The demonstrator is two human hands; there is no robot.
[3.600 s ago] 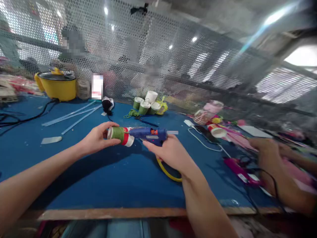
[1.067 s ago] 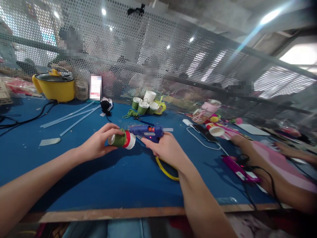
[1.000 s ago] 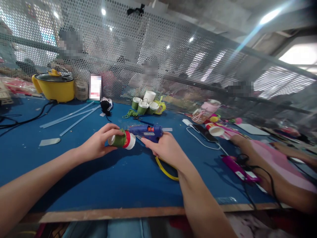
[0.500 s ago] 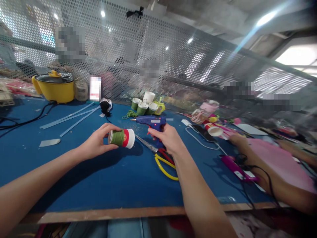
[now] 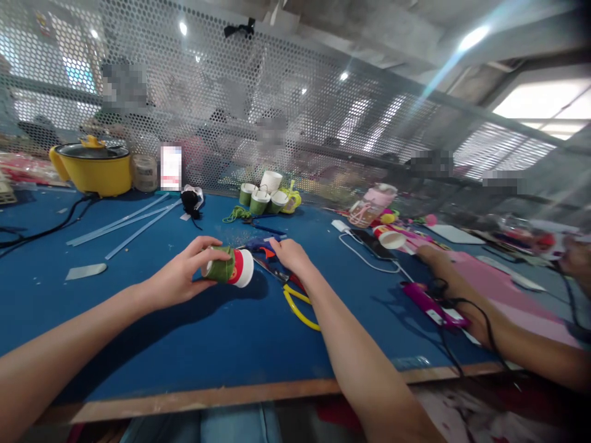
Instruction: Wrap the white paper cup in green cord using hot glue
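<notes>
My left hand (image 5: 196, 271) grips a small paper cup (image 5: 242, 268) on its side, fingers on the green yarn wound round its lower part. The cup has a red band, and its white rim faces right. My right hand (image 5: 290, 257) is closed on a blue glue gun (image 5: 253, 244) with an orange trigger. The gun sits low, close behind the cup's rim, its grip mostly hidden by my hand. Scissors with yellow and red handles (image 5: 298, 311) lie on the table under my right wrist. Blue-handled pliers (image 5: 265, 229) lie just beyond the gun.
Green-wrapped cups (image 5: 260, 201) and yarn stand at the back. Glue sticks (image 5: 122, 221) lie left, near a yellow electric pot (image 5: 99, 175). A phone (image 5: 373, 244) on a cable and a purple power strip (image 5: 427, 301) are at right, beside another person's arm (image 5: 503, 326).
My right hand has lowered the glue gun and moved it left, towards the cup, uncovering the pliers. My left hand keeps the cup, its fingers shifted on the yarn.
</notes>
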